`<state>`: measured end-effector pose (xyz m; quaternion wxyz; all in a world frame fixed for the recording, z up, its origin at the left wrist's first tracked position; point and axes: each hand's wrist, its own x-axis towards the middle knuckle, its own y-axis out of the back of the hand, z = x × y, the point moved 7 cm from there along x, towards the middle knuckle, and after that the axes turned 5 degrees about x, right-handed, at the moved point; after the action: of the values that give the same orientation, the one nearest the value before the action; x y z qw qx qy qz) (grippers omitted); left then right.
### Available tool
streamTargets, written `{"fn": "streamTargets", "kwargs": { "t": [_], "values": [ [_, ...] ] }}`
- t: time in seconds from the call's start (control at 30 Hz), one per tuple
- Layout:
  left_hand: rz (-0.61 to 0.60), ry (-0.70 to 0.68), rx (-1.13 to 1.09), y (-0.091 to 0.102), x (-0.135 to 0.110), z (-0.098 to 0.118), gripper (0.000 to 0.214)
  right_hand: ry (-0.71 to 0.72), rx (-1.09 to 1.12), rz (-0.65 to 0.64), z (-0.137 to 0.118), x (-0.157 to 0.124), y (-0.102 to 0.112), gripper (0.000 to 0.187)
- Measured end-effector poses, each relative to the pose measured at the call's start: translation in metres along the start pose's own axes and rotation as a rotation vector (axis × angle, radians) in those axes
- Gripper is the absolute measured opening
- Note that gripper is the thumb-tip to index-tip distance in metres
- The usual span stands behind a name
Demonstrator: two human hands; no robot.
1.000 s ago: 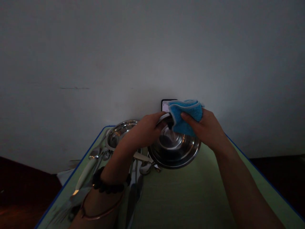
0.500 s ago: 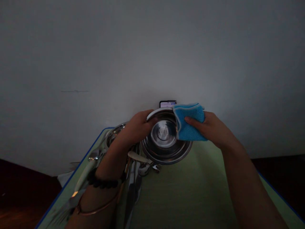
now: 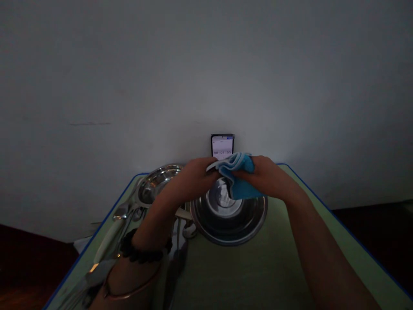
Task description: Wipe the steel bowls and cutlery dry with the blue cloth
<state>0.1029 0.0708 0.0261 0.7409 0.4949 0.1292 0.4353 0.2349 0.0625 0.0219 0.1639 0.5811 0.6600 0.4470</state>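
Note:
A shiny metal bowl [image 3: 230,230] is tilted so that its inside faces me. My left hand [image 3: 200,178] grips the bowl's far left rim, with the thumb on the inner side. A folded blue cloth [image 3: 247,189] with a pale edge is pinched in my right hand [image 3: 266,176]. The cloth lies over the bowl's far rim, close to my left fingers, and covers part of the inside. Both hands are closed, and some of their fingertips are hidden behind the cloth and the rim.
Left of the bowl, another metal bowl [image 3: 161,174] rests on the green table [image 3: 251,275]. Knives, spoons [image 3: 189,230] and other utensils with pale handles [image 3: 108,241] lie along the table's left side. A phone [image 3: 222,145] showing a timer leans against the grey wall [image 3: 206,77].
The cloth and my right hand have moved left along the rim toward my left hand. The cloth is now more bunched. The bowl sits lower in view, and more of the phone shows.

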Motion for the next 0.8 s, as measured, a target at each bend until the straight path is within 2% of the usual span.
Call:
{"fn": "streamTargets", "kwargs": {
  "t": [0.17,0.27,0.33,0.43,0.6,0.7,0.8],
  "values": [
    [0.144,0.094,0.025,0.017,0.000,-0.010,0.026,-0.123,-0.005,0.285,0.012,-0.001,0.023,0.027],
    [0.200,0.107,0.009,0.024,0.000,-0.013,0.031,-0.103,0.048,0.478,0.010,-0.003,0.033,0.029],
    [0.236,0.101,-0.023,0.029,-0.001,-0.014,0.035,-0.071,0.085,0.539,0.007,-0.004,0.035,0.030],
    [0.221,0.074,-0.119,0.031,-0.003,-0.013,0.038,-0.070,0.092,0.498,0.006,-0.003,0.031,0.028],
    [0.135,-0.038,-0.337,0.025,-0.003,-0.006,0.045,-0.172,0.070,0.427,0.015,-0.003,0.028,0.026],
    [0.190,-0.060,-0.404,0.028,-0.002,-0.007,0.049,-0.172,0.072,0.432,0.017,-0.003,0.030,0.025],
    [0.258,-0.018,-0.402,0.030,-0.001,-0.014,0.048,-0.183,0.063,0.419,0.017,-0.002,0.029,0.025]
  ]
}}
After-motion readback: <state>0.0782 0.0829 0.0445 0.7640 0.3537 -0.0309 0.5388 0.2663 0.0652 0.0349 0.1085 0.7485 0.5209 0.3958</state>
